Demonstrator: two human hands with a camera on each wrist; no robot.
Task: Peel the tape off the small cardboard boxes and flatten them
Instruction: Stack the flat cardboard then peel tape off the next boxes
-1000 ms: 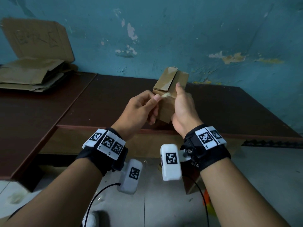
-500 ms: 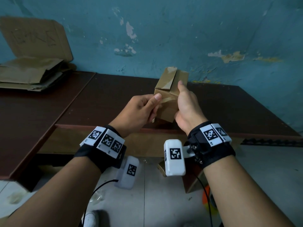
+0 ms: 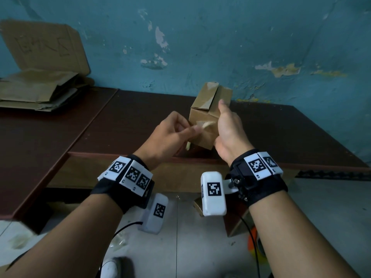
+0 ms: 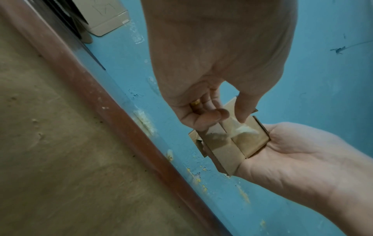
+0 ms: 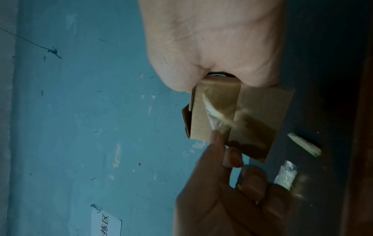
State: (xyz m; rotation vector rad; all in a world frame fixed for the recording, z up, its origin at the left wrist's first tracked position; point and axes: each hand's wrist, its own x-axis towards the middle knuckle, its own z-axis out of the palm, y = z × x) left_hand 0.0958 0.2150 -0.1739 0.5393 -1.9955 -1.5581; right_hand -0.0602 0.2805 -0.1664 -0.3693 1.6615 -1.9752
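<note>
Above the near edge of the bench (image 3: 124, 125), between your hands, sits the box (image 3: 202, 117), held clear of the surface. Your right hand (image 3: 228, 133) wraps it from the side, thumb up along one face; your left hand (image 3: 170, 135) pinches the lifted end of the tape (image 4: 243, 129) between thumb and forefinger.

To peel well, I'd say draw the tape back low along the face, following the seam rather than straight out, so the strip comes away whole and doesn't tear the paper. Keep your right grip firm but off the seam, so your own fingers don't pin the flaps you're freeing. Slow down if the strip whitens or narrows.

The box is plain brown cardboard, small enough to sit in one palm. Its far flaps already stand open. On the near face two flaps meet at a centre seam, with clear, glossy tape across it, one corner curled up milky white.

Beyond, a loose tape scrap (image 5: 285, 175) lies near the bench edge, and flattened cardboard (image 3: 38, 91) is stacked at far left against the blue wall (image 3: 220, 37).
</note>
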